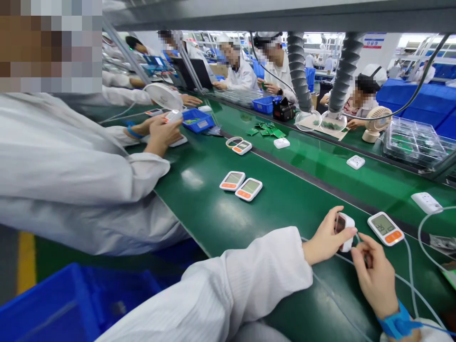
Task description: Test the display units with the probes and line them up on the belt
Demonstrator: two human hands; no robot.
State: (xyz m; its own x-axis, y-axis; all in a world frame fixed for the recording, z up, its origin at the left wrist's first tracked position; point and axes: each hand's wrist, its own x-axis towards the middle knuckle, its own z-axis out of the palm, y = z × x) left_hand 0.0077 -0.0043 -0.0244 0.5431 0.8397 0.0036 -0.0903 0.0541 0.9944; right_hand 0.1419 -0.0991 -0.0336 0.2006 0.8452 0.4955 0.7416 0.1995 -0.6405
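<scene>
My left hand (327,240) is closed around a small white device (346,232) with a dark face, held edge-on just above the green bench. Close beside it, my right hand (375,270) has thumb and fingers bent together around what looks like a thin tube (358,236) at the device's side; the fingers partly hide it. A blue strap (395,323) circles my right wrist. Right of my hands lies a white monitor (385,228) with orange buttons and digits on its screen, a pale hose running from it. Two similar monitors, one left (232,180) and one right (249,189), lie touching further left.
A co-worker's hands (164,133) hold a white device at the left, near a blue bin (197,120). Green circuit boards (267,129), another monitor (242,147) and white sockets (355,162) lie further back. Extraction hoses (299,71) hang overhead. Pale tubes (413,285) cross the bench at right.
</scene>
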